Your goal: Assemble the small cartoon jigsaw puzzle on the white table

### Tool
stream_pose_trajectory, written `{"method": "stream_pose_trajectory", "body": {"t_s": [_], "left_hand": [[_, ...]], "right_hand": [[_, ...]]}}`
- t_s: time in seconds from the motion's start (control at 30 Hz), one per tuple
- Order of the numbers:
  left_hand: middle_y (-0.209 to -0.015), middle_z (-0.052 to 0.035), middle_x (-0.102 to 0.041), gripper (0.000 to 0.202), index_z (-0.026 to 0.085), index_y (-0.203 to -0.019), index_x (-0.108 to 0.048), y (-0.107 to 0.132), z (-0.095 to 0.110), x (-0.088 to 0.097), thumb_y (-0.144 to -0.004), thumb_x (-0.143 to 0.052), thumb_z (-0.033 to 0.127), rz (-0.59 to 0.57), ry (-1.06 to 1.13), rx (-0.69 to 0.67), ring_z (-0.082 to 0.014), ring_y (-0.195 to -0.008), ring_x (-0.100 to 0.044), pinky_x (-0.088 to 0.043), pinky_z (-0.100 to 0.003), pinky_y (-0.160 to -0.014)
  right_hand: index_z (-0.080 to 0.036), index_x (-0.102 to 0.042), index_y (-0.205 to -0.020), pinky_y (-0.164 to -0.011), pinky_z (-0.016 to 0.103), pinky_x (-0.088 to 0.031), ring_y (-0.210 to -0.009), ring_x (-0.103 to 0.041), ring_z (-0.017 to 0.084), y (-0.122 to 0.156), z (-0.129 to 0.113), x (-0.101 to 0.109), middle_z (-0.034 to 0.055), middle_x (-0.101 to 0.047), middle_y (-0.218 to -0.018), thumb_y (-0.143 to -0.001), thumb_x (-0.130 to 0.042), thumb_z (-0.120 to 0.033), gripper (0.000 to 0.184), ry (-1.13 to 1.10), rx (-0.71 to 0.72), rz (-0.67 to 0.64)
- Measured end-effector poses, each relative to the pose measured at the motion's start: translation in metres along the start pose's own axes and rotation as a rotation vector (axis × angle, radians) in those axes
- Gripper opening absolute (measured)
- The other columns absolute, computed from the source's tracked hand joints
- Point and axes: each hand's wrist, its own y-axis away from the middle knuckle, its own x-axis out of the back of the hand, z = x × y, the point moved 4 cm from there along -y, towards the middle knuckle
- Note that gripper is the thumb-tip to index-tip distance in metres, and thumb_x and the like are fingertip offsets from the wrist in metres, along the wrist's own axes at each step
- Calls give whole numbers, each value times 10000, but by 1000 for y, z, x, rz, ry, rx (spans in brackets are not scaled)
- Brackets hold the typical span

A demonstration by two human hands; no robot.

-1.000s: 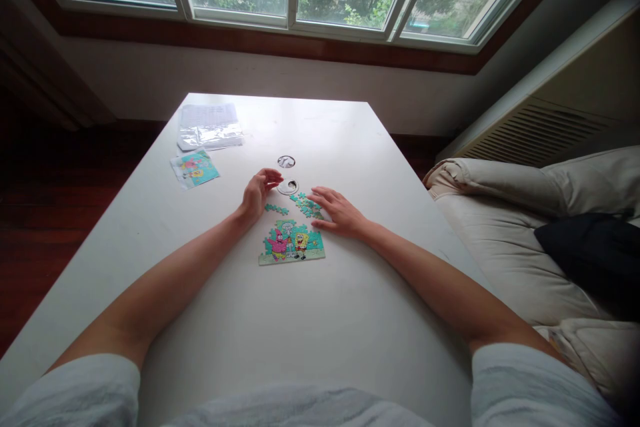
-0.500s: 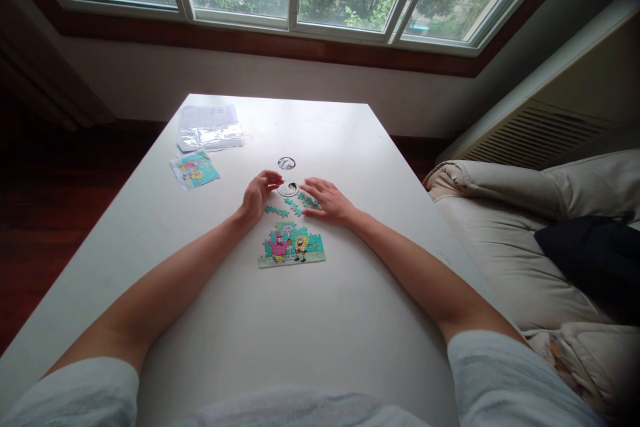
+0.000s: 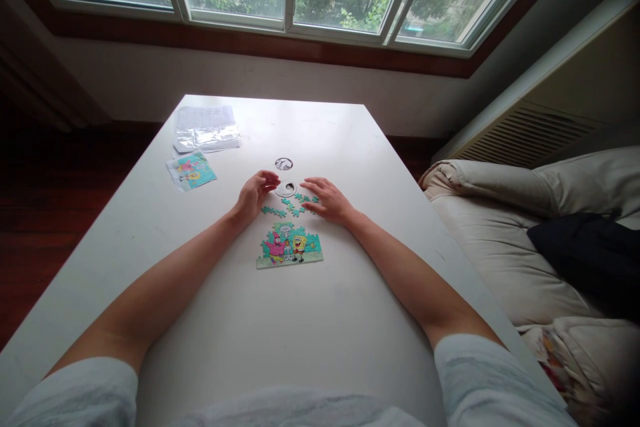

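Note:
A partly joined jigsaw puzzle (image 3: 290, 250) with cartoon figures lies flat on the white table, its straight edge toward me. Just beyond it are several loose teal puzzle pieces (image 3: 289, 205), some linked in short strips. My left hand (image 3: 253, 196) rests left of these pieces, fingers loosely curved and apart, with nothing visible in it. To their right, my right hand (image 3: 327, 200) is palm down with fingers spread, and its fingertips are over or touching the rightmost pieces. Part of those pieces is hidden under the fingers.
Two round openings, a ringed one (image 3: 287, 189) and a farther one (image 3: 284, 164), are set in the table (image 3: 300, 333). At the left lie a picture card (image 3: 197, 172) and a clear plastic sleeve with papers (image 3: 207, 128). A beige sofa (image 3: 480, 247) stands at the right.
My right hand's fingers have shifted slightly, baring more of the pieces beneath them. My left hand stays nearly still. The whole view has moved a little.

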Motion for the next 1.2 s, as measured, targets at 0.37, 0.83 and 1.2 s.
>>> {"method": "stream_pose_trajectory", "body": {"t_s": [0.37, 0.83, 1.2], "left_hand": [[-771, -12, -646, 112, 234, -812, -762, 4, 27, 24, -708, -722, 249, -405, -771, -164, -150, -636, -520, -413, -285, -623], [-855, -55, -618, 170, 275, -885, -754, 12, 21, 8, -772, -737, 402, -522, -1055, -359, -229, -817, -549, -433, -350, -786], [-903, -65, -618, 204, 277, -901, -744, 14, 19, 5, -786, -732, 445, -485, -1067, -399, -244, -845, -527, -416, -376, -831]], "right_hand": [[-262, -689, -1199, -1070, 483, -460, -1248, -549, 273, 12, 3, 7, 107, -610, -1345, -989, -525, -481, 345, -68, -12, 84], [-303, -757, -964, -1028, 490, -499, -1228, -560, 256, 4, -14, 3, 50, -627, -1334, -965, -564, -264, 197, -176, 67, 29], [-308, -738, -1093, -1043, 498, -484, -1224, -566, 266, 2, -11, -2, 72, -624, -1338, -947, -609, -323, 196, -170, 43, 33]]}}
